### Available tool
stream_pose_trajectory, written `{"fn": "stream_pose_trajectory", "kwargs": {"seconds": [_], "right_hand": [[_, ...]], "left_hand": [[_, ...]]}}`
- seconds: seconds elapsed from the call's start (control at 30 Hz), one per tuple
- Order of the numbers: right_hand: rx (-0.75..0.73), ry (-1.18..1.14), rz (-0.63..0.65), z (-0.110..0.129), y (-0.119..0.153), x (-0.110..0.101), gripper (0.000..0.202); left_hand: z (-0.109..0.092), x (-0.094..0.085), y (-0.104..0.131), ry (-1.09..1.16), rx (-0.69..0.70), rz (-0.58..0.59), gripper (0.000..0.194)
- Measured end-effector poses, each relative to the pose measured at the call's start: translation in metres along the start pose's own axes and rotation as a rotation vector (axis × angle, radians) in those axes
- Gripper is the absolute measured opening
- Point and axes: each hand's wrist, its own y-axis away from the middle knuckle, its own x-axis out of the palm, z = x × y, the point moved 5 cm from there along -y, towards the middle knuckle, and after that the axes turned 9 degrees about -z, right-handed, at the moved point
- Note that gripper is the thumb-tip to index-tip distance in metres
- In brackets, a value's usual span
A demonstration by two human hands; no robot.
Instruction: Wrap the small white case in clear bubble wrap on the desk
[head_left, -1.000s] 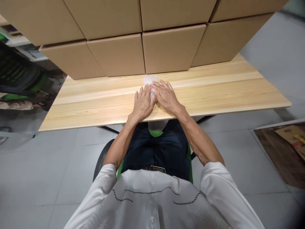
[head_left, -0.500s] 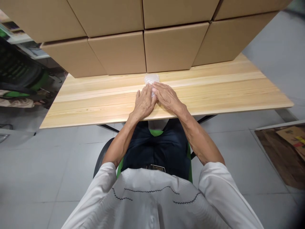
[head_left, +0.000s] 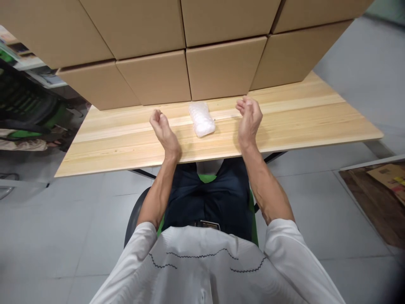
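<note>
A package in clear bubble wrap (head_left: 202, 120) lies on the wooden table (head_left: 133, 145), roughly midway between my two hands. To its left my left hand (head_left: 165, 133) is raised on its edge, with its wrist by the table's front edge. Its fingers are loosely bent, and nothing shows in them. On the other side, my right hand (head_left: 249, 121) is lifted with its fingers curled inward and slightly apart, also without anything visible in them. Both hands are clear of the package. What is inside the wrap cannot be made out.
Stacked cardboard boxes (head_left: 155, 78) form a wall along the table's back, just behind the package. A dark chair with green parts (head_left: 28, 101) stands at the far left. Flat cardboard (head_left: 389, 181) lies on a low brown surface at the right.
Both hands have let go of the bubble-wrapped package and moved apart, left hand leftward, right hand rightward. The package now shows fully. The view has shifted slightly.
</note>
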Motion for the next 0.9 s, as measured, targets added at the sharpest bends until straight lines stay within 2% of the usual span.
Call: {"fn": "stream_pose_trajectory", "kwargs": {"seconds": [0.07, 0.17, 0.27, 0.37, 0.57, 0.73, 0.9], "right_hand": [[0.075, -0.036, -0.018, -0.009, -0.001, -0.007, 0.074], [0.116, -0.008, 0.074, -0.01, 0.008, 0.0, 0.061], [0.051, 0.116, 0.178, -0.003, 0.018, 0.011, 0.055], [0.009, 0.242, 0.251, 0.0, 0.023, 0.016, 0.058], [-0.048, 0.317, 0.399, 0.016, 0.032, 0.016, 0.067], [-0.118, 0.387, 0.52, 0.031, 0.041, 0.024, 0.081], [-0.144, 0.432, 0.63, 0.036, 0.045, 0.034, 0.096]], "left_hand": [[0.005, -0.006, -0.005, 0.101, -0.18, -0.103, 0.044], [0.007, -0.005, -0.005, 0.161, -0.317, -0.12, 0.04], [0.004, 0.003, 0.0, 0.129, -0.337, -0.031, 0.04], [0.005, 0.011, 0.006, 0.028, -0.355, 0.09, 0.049], [0.011, 0.023, 0.019, -0.117, -0.33, 0.33, 0.073], [0.01, 0.029, 0.032, -0.247, -0.201, 0.511, 0.068], [0.01, 0.033, 0.036, -0.268, -0.132, 0.569, 0.062]]}}
